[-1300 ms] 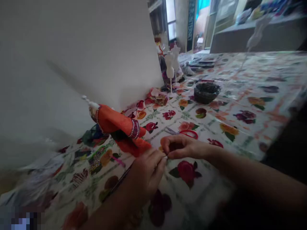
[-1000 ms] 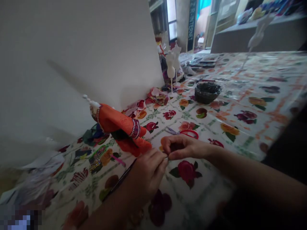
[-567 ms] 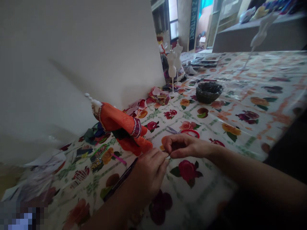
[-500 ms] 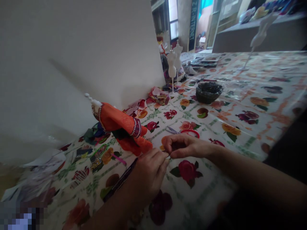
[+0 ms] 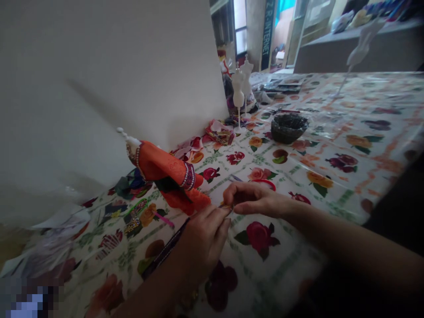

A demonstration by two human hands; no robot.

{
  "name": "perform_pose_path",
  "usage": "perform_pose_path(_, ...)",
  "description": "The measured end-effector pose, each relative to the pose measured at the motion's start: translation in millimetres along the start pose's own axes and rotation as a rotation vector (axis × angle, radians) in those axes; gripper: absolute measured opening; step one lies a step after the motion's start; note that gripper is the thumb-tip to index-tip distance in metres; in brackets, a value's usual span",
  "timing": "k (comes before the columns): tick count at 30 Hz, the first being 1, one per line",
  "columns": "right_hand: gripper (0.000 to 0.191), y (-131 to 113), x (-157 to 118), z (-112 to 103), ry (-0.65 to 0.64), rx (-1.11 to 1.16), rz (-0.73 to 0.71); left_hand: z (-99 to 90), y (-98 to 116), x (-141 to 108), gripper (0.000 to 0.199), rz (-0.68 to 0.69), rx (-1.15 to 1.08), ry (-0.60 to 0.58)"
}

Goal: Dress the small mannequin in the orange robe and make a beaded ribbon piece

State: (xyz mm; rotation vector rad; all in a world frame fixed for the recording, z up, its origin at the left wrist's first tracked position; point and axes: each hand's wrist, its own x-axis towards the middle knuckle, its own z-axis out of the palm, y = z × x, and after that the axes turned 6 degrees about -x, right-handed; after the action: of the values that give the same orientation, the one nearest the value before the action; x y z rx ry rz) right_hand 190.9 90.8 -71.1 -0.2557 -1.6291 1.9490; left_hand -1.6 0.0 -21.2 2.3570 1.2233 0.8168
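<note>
My left hand is closed on a dark ribbon edged with small white beads, which runs back under the wrist toward the lower left. My right hand meets its fingertips from the right, with thumb and index finger curled close together; whatever lies between them is too small to tell. Just beyond the left hand, a small white mannequin leans in an orange dress with a purple beaded band. Partly hidden behind the right hand are scissors with a red handle.
Behind stand white mannequins and a dark bowl on the flowered tablecloth. Fabric scraps lie along the wall. A pink tool, bead packets and clear plastic are at left.
The right hand's thumb and index finger have shifted slightly up and left. A small pale thing seen earlier between the fingertips no longer shows. The left hand has barely moved.
</note>
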Motion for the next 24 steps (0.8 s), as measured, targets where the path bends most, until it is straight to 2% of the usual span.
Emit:
perform_pose_path(6, 0.015, 3.0, 0.7, -0.6, 0.214, -0.09, -0.063, 6.7, -6.3, -2.5, 0.029, 0.037, 0.223, 0.061)
perform_pose_path(11, 0.015, 2.7, -1.2, 5.5, 0.236, -0.239, -0.116, 14.2, -9.6, -2.2, 0.029, 0.039, 0.357, 0.098)
perform_pose_path(18, 0.006, -1.3, -2.3, 10.6, 0.294, -0.662, -0.293, 13.3, -5.9, 3.0, 0.025, -0.001, 0.391, 0.116)
perform_pose_path(24, 0.002, -3.8, -2.3, 11.6, 0.271, -0.766, -0.328, 12.2, -4.7, 3.3, 0.023, -0.035, 0.347, 0.106)
